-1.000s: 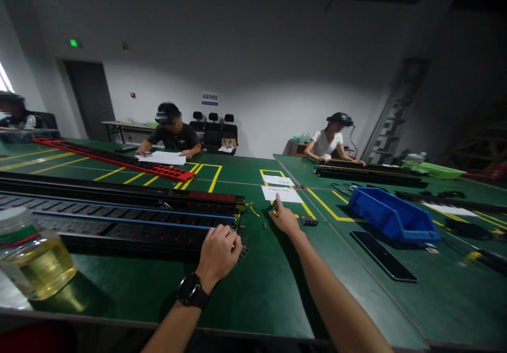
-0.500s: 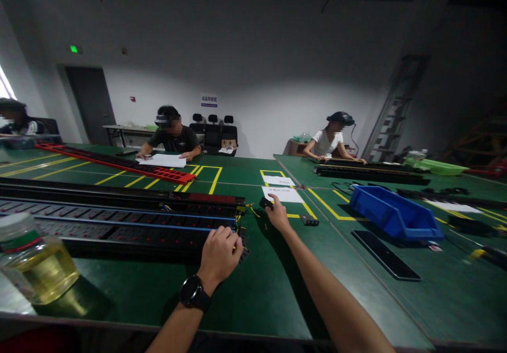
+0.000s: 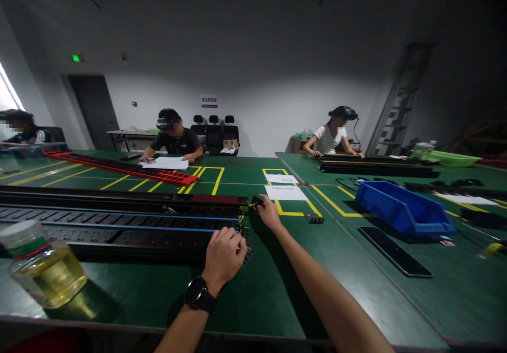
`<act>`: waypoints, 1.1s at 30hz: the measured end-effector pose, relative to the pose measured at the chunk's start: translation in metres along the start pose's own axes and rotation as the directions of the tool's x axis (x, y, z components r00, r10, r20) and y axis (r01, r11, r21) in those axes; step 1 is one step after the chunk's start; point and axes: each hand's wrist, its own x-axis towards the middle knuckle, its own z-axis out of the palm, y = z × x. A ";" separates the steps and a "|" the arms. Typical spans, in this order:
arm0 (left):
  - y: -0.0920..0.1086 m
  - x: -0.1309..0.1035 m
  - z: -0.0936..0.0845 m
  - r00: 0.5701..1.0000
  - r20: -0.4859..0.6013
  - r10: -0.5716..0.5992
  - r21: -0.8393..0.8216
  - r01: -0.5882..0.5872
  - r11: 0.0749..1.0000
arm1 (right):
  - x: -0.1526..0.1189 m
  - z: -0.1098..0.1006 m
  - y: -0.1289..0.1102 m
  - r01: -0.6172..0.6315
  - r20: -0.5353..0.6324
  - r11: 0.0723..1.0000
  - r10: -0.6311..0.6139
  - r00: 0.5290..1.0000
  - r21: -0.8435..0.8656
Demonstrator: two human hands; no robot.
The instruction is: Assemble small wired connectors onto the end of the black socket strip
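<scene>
My left hand (image 3: 225, 251), a dark watch on its wrist, is closed over the right end of the nearest long black power strip (image 3: 158, 239), which is dotted with red. Yellow and green wires (image 3: 241, 219) stick out at this end. Between the fingertips of my right hand (image 3: 269, 213) is a small black end piece (image 3: 257, 203), close beside the wire ends; its far side is hidden. A similar black end piece (image 3: 314, 218) with holes lies on the table to the right. More long black strips (image 3: 119, 197) lie parallel behind the nearest one.
A bottle of yellow liquid (image 3: 49, 273) stands at the left front. To the right lie a blue bin (image 3: 404, 210) and a dark phone-like slab (image 3: 394, 251). Paper sheets (image 3: 287, 192) and a red frame (image 3: 174, 176) lie farther back. Co-workers sit across the green table (image 3: 253, 305).
My right hand has moved left with the small end piece, nearer the wires at the strip's end. My left hand keeps its hold on the strip. The view has shifted slightly.
</scene>
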 end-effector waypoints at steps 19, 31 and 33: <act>0.001 0.000 -0.002 1.000 0.023 -0.013 -0.003 0.013 1.000 | 0.001 0.005 0.000 0.030 0.104 0.999 -0.032 0.994 0.017; 0.000 0.000 -0.002 1.000 0.011 -0.007 -0.013 0.007 1.000 | -0.002 -0.019 0.013 0.096 0.191 0.989 -0.116 0.975 0.112; 0.000 -0.001 -0.002 1.000 0.006 -0.009 -0.015 0.009 1.000 | 0.000 -0.032 0.026 0.083 0.167 0.994 -0.095 0.981 0.077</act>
